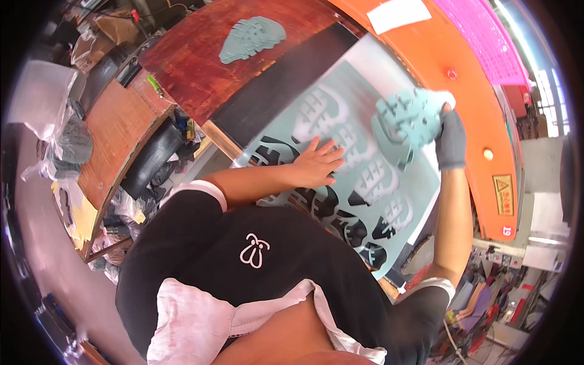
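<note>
A pale green sheet with several shaped, slotted openings lies in front of me. White board shows through some openings and black through others. My left hand, bare, rests with fingers spread on the sheet among the openings. My right hand, in a grey glove, is raised at the right side and closed on a bunch of pale green cut-out pieces, slotted like the openings. The bunch is a little blurred, and how many pieces it holds I cannot tell. Its lower part hangs over the sheet.
More green cut-outs lie piled on a red-brown board at the far left. A black strip separates that board from the sheet. An orange machine panel with buttons borders the far right, beside a pink basket. A wooden side table stands left.
</note>
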{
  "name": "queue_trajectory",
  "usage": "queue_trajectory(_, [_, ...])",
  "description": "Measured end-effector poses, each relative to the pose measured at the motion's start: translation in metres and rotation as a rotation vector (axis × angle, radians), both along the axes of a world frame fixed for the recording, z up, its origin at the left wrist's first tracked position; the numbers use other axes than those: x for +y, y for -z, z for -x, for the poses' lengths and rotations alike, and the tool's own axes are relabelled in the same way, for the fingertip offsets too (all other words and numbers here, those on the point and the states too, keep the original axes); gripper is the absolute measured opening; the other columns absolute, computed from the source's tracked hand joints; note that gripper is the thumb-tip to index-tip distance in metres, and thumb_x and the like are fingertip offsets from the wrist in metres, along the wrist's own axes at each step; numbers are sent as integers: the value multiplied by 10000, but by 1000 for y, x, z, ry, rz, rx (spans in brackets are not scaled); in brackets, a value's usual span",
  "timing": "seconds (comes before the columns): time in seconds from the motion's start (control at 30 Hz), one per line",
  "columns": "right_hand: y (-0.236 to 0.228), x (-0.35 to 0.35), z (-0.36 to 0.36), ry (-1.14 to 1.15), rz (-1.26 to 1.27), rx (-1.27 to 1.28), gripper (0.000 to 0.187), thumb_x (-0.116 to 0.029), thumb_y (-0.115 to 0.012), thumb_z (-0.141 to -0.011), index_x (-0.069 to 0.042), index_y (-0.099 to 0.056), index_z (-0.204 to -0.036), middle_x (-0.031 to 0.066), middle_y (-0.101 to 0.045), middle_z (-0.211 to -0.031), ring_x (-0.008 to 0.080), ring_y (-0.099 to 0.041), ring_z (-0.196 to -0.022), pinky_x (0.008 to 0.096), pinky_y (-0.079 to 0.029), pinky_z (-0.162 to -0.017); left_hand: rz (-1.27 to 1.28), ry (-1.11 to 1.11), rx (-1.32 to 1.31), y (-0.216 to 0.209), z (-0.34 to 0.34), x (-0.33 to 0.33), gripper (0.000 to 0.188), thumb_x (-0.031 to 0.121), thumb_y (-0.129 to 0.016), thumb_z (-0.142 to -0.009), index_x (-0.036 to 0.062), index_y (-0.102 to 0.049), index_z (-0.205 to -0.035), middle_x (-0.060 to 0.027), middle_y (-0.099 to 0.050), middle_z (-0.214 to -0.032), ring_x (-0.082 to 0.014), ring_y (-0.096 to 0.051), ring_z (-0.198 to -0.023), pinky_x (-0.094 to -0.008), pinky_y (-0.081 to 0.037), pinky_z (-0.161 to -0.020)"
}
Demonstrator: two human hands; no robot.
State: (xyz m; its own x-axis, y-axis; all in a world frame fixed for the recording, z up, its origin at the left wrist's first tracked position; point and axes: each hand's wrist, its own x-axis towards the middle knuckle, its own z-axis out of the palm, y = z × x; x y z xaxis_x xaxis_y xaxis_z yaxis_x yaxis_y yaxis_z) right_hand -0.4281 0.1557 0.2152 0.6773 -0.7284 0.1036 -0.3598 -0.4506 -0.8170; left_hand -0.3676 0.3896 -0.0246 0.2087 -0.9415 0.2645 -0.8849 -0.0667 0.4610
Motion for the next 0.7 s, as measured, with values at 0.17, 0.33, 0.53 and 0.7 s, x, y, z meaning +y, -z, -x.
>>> queue_trajectory(0.17, [7, 22, -129, -149, 35, -376, 346, -394, -537, -911, -58, -563, -836, -23, -482, -777, 85, -414, -720, 265, -361, -635, 16, 28, -69, 27, -9, 1, 619, 425, -578, -824, 102, -448, -1335, -87, -304, -1471, -299, -216, -1374, -574, -132, -1081])
queue_trajectory(0.33, [111, 113, -206, -606, 840, -201, 240, -213, -489, -894, -103, -595, -1080, 70, -555, -1067, 225, -520, -965, 377, -436, -829, 79, 15, 37, 36, -8, 1, 653, 408, -598, -807, 85, -424, -1347, -98, -329, -1453, -298, -234, -1366, -564, -156, -1080])
queue_trajectory(0.53, [211, 190, -155, -937, 610, 44, 486, -323, -640, -776, -46, -533, -1160, 159, -534, -1183, 310, -544, -1055, 401, -449, -885, 85, -73, -175, 23, -12, 0, 661, 436, -550, -837, 112, -393, -1392, -158, -344, -1442, -353, -280, -1343, -541, -171, -1079])
queue_trajectory(0.7, [190, 86, -35, -406, 527, 132, 339, -262, -611, -829, -60, -603, -1101, 140, -579, -1092, 324, -545, -1023, 423, -441, -893, -419, 62, 38, 14, -13, -8, 565, 380, -604, -804, 125, -501, -1297, -126, -363, -1434, -305, -326, -1325, -537, -176, -1081])
